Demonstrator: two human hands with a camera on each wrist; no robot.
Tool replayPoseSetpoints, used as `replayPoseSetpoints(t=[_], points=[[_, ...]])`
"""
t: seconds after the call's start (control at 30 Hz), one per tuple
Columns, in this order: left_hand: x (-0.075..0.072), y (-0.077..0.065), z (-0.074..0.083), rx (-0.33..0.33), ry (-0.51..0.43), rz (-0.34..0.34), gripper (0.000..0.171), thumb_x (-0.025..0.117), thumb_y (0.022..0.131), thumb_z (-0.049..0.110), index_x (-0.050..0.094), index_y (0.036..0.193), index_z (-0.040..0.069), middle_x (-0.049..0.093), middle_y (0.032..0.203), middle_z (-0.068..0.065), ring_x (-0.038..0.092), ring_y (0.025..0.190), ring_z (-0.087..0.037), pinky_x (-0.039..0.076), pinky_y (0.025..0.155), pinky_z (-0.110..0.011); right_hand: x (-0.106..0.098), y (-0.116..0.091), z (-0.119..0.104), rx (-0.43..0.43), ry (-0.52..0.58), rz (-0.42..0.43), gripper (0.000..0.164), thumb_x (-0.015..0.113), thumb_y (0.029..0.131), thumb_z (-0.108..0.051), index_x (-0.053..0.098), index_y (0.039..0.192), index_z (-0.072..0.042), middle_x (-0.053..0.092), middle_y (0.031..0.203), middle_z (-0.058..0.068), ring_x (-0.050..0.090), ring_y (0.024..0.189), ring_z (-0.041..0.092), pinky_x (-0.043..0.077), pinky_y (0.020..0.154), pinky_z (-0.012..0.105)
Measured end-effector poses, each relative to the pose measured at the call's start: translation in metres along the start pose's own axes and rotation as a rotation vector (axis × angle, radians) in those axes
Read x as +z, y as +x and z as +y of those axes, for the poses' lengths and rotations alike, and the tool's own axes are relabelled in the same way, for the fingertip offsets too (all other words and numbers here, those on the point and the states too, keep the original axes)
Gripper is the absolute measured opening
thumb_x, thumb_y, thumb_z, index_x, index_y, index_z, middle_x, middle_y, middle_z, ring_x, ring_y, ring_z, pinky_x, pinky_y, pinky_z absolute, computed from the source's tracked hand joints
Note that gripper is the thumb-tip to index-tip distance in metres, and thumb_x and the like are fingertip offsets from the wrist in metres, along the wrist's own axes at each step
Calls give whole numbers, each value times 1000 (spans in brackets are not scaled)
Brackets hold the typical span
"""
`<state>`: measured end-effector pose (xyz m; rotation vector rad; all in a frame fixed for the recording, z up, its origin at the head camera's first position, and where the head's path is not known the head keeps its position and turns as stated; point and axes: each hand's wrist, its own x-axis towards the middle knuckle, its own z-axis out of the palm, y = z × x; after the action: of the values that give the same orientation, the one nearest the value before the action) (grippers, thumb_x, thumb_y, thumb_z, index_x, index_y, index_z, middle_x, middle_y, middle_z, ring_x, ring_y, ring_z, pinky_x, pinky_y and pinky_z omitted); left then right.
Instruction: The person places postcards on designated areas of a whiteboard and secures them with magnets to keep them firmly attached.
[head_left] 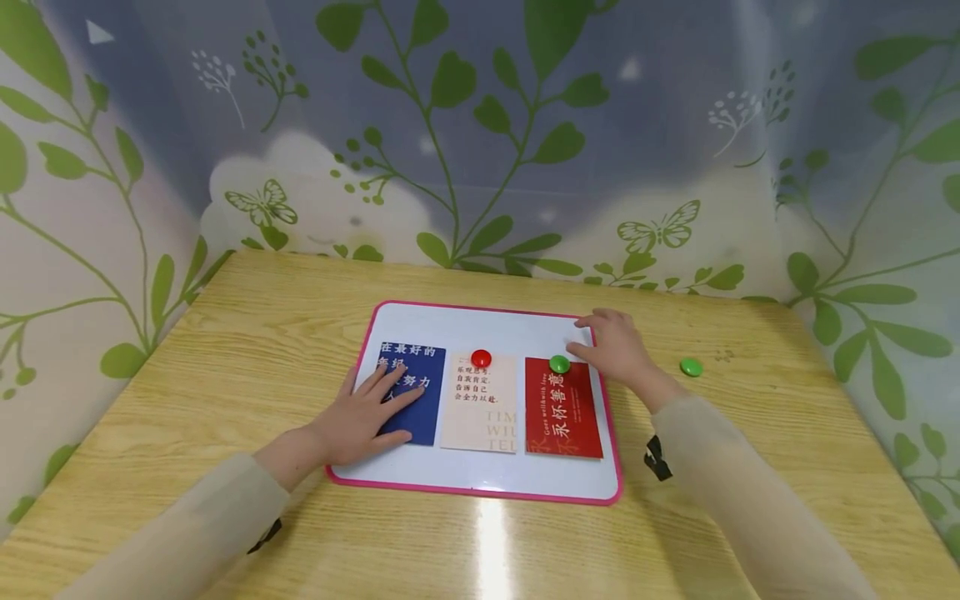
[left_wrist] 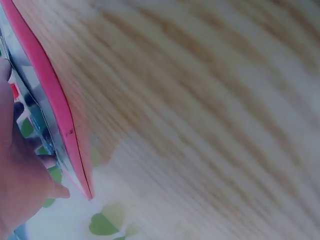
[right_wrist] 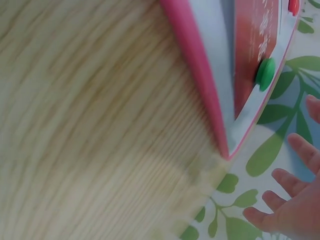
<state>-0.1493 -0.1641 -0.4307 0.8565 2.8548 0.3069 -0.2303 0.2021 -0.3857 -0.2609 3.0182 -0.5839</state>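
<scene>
My left hand [head_left: 358, 423] lies with spread fingers on the blue card [head_left: 423, 417], at the left side of a pink-rimmed whiteboard [head_left: 480, 477]. Beside it, a cream card [head_left: 468, 421] has a red round magnet [head_left: 481, 358] on its top edge. A red card [head_left: 577, 417] carries a green round magnet [head_left: 559, 364] at its top. Over the board's upper right edge, my right hand [head_left: 615, 346] has its fingers spread and holds nothing. In the right wrist view those fingers [right_wrist: 287, 182] are apart from the green magnet [right_wrist: 265, 74].
A loose green magnet [head_left: 692, 367] lies on the wooden table [head_left: 247, 333], right of the board. Leaf-patterned walls [head_left: 480, 150] stand behind and at both sides of the table.
</scene>
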Motion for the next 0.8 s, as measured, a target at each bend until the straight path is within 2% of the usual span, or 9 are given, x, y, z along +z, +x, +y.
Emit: replayPoseSetpoints(t=[0.3,0.8], points=[[2,0,0,-11,-9,-25,59,49,93,47,37,144,22,25,153,-18,18,140,-46,5,106,-71,-7,-9,27,50,-8,-10,50,62,87,-29,54,126,1,28,145,31,19,133,52,23,103,66],[0,1,0,-15,4,-22,59,52,91,48,39,143,23,28,152,-17,22,139,-46,8,106,-71,-25,-29,71,103,-43,-20,52,62,87,-30,52,126,3,25,143,36,17,129,58,21,97,72]])
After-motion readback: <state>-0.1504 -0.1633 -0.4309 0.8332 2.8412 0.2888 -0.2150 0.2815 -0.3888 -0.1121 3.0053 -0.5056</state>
